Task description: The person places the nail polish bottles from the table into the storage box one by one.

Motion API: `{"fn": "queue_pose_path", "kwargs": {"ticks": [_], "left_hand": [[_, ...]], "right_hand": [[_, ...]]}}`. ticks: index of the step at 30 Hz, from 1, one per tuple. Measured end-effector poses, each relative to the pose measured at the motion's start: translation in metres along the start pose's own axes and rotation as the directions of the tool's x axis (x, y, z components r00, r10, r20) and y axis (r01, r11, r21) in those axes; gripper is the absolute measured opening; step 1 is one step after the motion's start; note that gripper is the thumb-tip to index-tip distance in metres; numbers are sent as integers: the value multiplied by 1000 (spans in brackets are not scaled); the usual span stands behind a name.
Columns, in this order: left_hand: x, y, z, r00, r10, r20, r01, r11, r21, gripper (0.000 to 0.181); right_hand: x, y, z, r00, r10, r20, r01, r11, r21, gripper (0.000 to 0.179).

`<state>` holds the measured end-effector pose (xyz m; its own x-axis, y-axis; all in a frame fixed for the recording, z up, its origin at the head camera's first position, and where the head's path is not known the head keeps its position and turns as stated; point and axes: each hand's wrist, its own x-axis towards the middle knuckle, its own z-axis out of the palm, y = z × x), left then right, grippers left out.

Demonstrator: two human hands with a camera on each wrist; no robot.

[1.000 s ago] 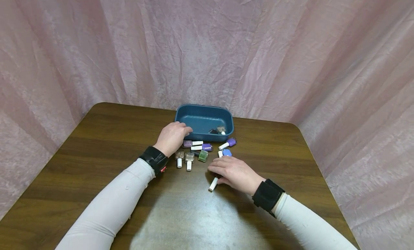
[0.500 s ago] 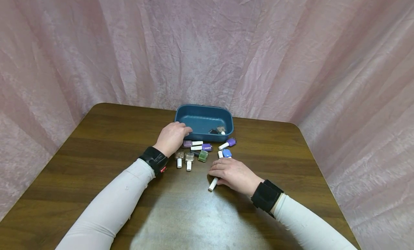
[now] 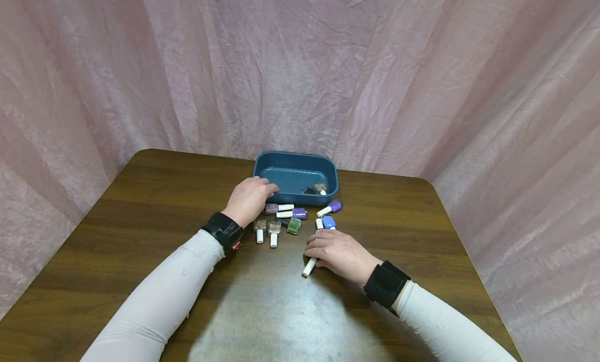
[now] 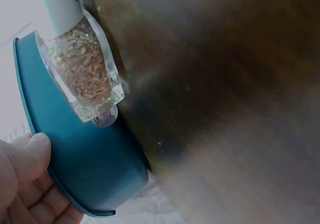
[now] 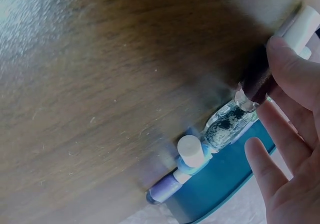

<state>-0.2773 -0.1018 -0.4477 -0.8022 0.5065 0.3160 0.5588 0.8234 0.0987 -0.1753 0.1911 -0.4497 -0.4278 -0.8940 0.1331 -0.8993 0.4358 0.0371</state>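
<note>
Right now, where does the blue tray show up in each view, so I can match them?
Head: the blue tray is at the picture's centre.
Left wrist: in the left half, the left hand gripping its rim.
Right wrist: at the bottom, right of centre, beyond several bottles.
Shared landmark: the wooden table, visible in all three.

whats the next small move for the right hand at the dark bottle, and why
Probably lift the dark bottle toward the blue tray: the right hand has its grip around it, the left hand holds the tray, and a small bottle lies inside with bare floor beside it.
</note>
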Motion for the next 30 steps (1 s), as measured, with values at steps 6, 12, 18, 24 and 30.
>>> {"fn": "queue_pose_path", "kwargs": {"ticks": [6,12,18,24,30], "left_hand": [[0,0,0,1000,-5,3,5,1000,2,31],[0,0,-1,1000,-11,10,11,1000,3,30],[-1,2,-2,1000,-14,16,14,1000,3,31],[-1,3,-3,1000,-12,16,12,1000,0,31],[-1,3,-3,1000,-8,8,8,1000,-4,30]], "right_hand": [[0,0,1,1000,3,7,-3,1000,1,29],[0,-1,1,1000,6,21,-6,1000,-19,30],[0,-1,2,1000,-7,16,8,999,-41,30],[0,0,2,999,-31,14,32,997,-63,30],[1,-1,2,999,-31,23,33,997,-74,29]]}}
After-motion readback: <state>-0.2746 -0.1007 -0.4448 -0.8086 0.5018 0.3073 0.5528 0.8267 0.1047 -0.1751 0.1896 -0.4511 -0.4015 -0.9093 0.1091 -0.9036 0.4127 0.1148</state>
